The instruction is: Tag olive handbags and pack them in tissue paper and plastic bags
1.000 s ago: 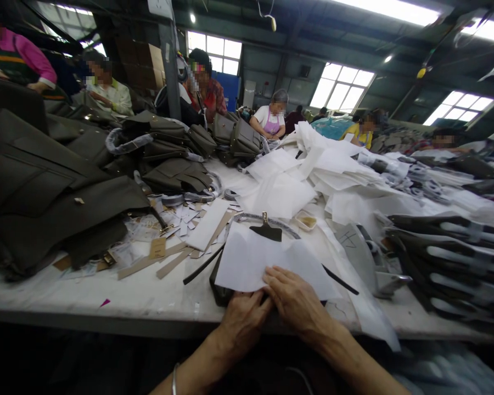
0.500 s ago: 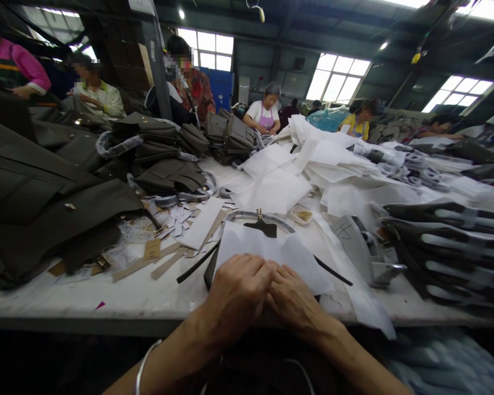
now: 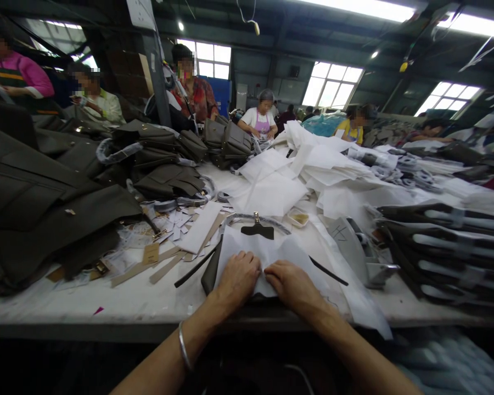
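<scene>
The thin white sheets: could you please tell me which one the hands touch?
The thin white sheet over the dark olive bag, under the bare left hand and right hand; the other sheets lie away from both.

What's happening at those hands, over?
Left hand, right hand: both on white sheet. Sheet partly covers dark handbag. Card strips left, clear of hands.

Head cam's up, looking fwd & down from above the near edge of the white-topped worktable (image 3: 148, 307). L hand (image 3: 239, 277) and R hand (image 3: 290, 281) sit close in, lower ctr. It's a wide view, running out past the table to the multi-pane window (image 3: 332, 86) and strip light (image 3: 366, 8) up top! Far rt bkgd's dim, depth prob. considerable.
</scene>
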A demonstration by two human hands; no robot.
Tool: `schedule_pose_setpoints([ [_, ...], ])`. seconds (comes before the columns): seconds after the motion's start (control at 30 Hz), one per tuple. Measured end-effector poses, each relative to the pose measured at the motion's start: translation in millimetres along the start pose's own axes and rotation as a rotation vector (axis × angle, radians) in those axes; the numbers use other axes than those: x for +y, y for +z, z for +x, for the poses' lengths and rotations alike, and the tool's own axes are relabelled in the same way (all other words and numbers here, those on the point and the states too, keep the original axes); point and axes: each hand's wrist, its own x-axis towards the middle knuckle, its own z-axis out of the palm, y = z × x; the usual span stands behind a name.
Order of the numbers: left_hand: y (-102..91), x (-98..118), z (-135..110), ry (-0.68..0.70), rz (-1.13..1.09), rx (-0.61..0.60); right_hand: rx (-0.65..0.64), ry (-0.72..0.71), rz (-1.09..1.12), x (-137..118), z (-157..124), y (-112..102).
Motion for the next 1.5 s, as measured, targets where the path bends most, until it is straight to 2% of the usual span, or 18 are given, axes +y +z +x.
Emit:
schedule_pose_setpoints([
  [0.07, -1.9, 0, 0, -0.008, -0.015, 0.017, -0.123, 0.03, -0.225, -11, 10, -7],
  [0.17, -3.0, 0, -3, 0.002, -0.056, 0.055, -0.195, 0.08, -0.288, -21, 25, -20],
  [0.33, -4.3, -5, -8, 0.041, -0.167, 0.122, -0.157, 0.098, -0.181, -13, 41, -33],
  [0.43, -1.2, -6, -10, 0.087, -0.234, 0.151, -0.141, 0.063, -0.04, 4, 37, -23],
  [0.53, 6.2, -7, -11, 0.159, -0.252, 0.147, -0.06, -0.018, 0.127, 19, 28, -5],
  [0.6, 10.5, -6, -11, 0.168, -0.235, 0.125, -0.021, -0.06, 0.122, 26, 25, 3],
  [0.7, 11.3, -5, -10, 0.131, -0.196, 0.078, -0.076, -0.064, -0.007, 26, 26, 5],
  [0.8, 5.9, -3, -9, 0.095, -0.162, 0.04, -0.118, -0.063, -0.06, 22, 28, 1],
  [0.93, -3.7, 1, -10, 0.037, -0.126, 0.016, -0.112, -0.073, -0.053, 19, 27, -1],
  [1.1, -12.6, 9, -10, 0.005, -0.073, -0.033, -0.073, -0.049, 0.04, 25, 21, 5],
  [1.2, -17.1, 13, -9, 0.01, -0.032, -0.084, -0.029, -0.01, 0.18, 28, 19, 8],
  [1.3, -24.1, 14, -5, 0.006, 0.004, -0.138, -0.041, 0.001, 0.288, 29, 20, 11],
  [1.5, -46.8, 7, 9, 0.02, 0.002, -0.268, -0.131, -0.003, 0.058, 20, 23, 16],
])
